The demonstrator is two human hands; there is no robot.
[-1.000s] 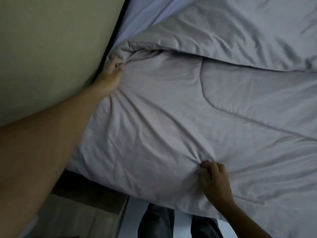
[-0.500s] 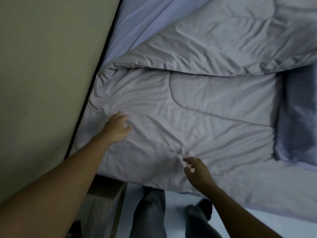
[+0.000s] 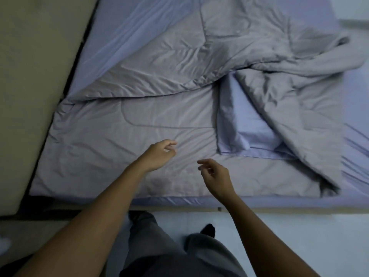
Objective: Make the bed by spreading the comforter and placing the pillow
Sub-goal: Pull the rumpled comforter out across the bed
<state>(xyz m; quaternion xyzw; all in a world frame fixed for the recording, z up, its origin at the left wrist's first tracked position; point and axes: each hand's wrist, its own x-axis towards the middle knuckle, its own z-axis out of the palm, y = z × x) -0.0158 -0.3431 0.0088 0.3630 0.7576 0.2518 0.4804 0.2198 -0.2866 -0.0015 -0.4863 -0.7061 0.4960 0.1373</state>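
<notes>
A grey quilted comforter [image 3: 123,126] lies on the bed, flat at the near left corner and folded back and bunched toward the far right. Its underside, a lavender flap [image 3: 239,124], shows at a turned-over part in the middle. My left hand [image 3: 159,154] hovers over the flat near part, fingers loosely apart and holding nothing. My right hand [image 3: 216,174] hangs beside it above the comforter's near edge, also empty with fingers curled apart. No pillow is in view.
A lavender bed sheet [image 3: 119,37] covers the mattress, bare at the far left and right. A beige wall [image 3: 36,76] runs along the bed's left side. I stand on a pale floor [image 3: 299,236] at the bed's near edge, legs in grey trousers.
Both hands have let go of the comforter and lifted off it. The left hand came back from the wall-side corner toward the middle. The view has pulled back, showing more bed.
</notes>
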